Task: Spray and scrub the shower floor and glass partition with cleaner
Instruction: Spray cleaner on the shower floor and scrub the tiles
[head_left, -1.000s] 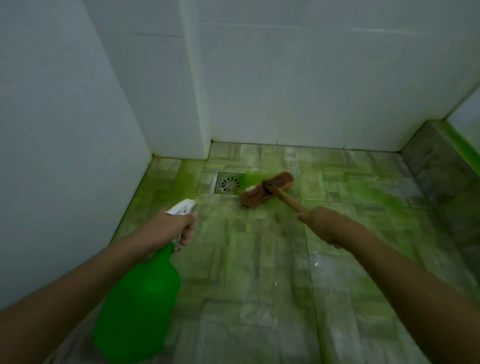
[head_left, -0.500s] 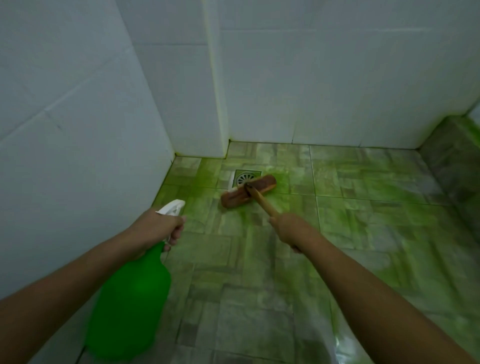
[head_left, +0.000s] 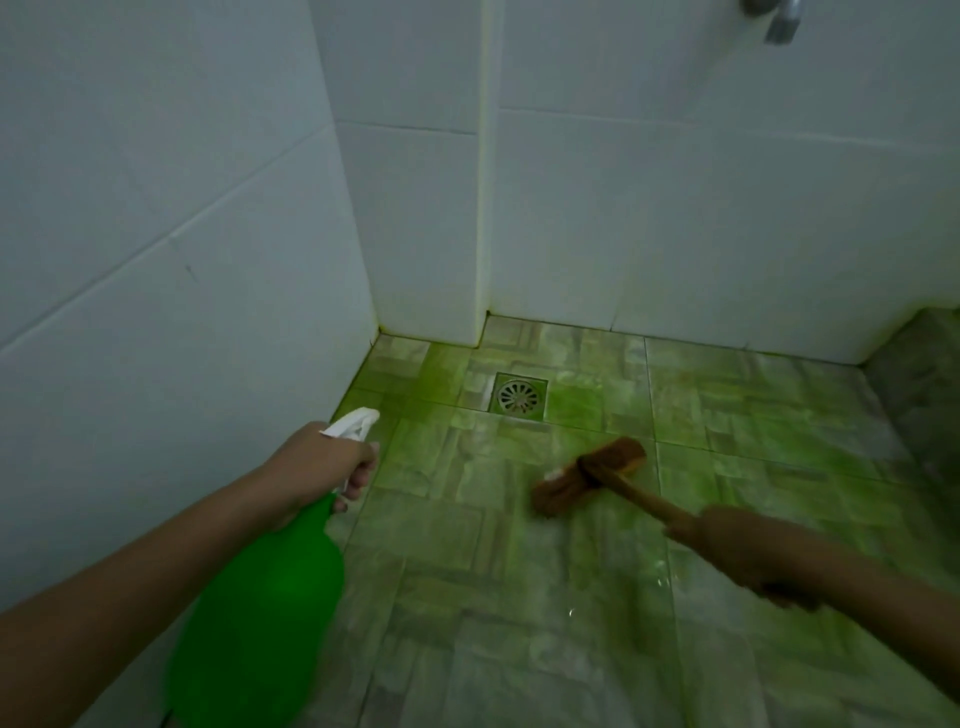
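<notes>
The left hand (head_left: 324, 460) grips the neck of the green spray bottle (head_left: 260, 613) beside the white wall (head_left: 156, 260). The right hand (head_left: 737, 545), blurred, seems curled around the handle of the brush (head_left: 589, 475), whose head rests on the green-streaked floor (head_left: 519, 597) near the drain (head_left: 518, 396). A metal fitting (head_left: 774, 18) shows above.

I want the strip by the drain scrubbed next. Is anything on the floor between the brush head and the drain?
Nothing visible: bare wet floor tile lies between the brush head and the drain.
</notes>
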